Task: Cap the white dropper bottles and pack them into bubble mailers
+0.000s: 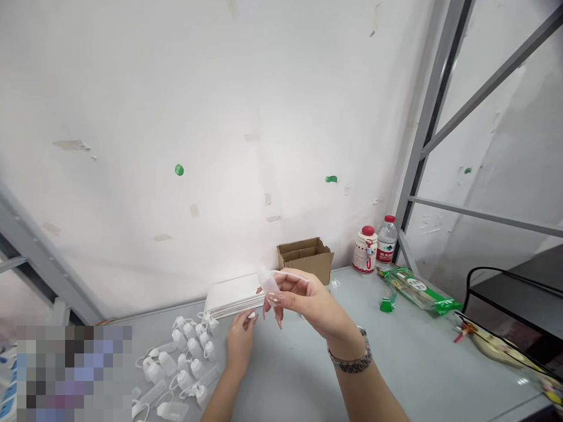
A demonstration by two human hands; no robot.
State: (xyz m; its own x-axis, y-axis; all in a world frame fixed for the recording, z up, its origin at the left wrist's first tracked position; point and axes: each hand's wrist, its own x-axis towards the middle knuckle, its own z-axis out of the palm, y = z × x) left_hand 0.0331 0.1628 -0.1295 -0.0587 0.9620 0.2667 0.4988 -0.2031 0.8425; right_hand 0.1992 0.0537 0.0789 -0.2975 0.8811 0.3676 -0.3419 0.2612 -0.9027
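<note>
My right hand [303,302] is raised above the grey table [396,357], its fingers pinched on a small translucent plastic bottle [268,282] with a thin white strap trailing from it. My left hand [241,340] rests lower on the table, fingertips touching the edge of a stack of white sheets [229,296]; what it grips, if anything, is too small to see. A cluster of several similar small white bottles with looped straps [185,363] lies just left of my left hand. A metal watch sits on my right wrist.
An open cardboard box [305,258] stands against the white wall. To its right are a red-capped jar [365,249], a water bottle [386,241] and a green packet [420,290]. A grey metal frame [422,146] rises at the right, with cables near the right edge.
</note>
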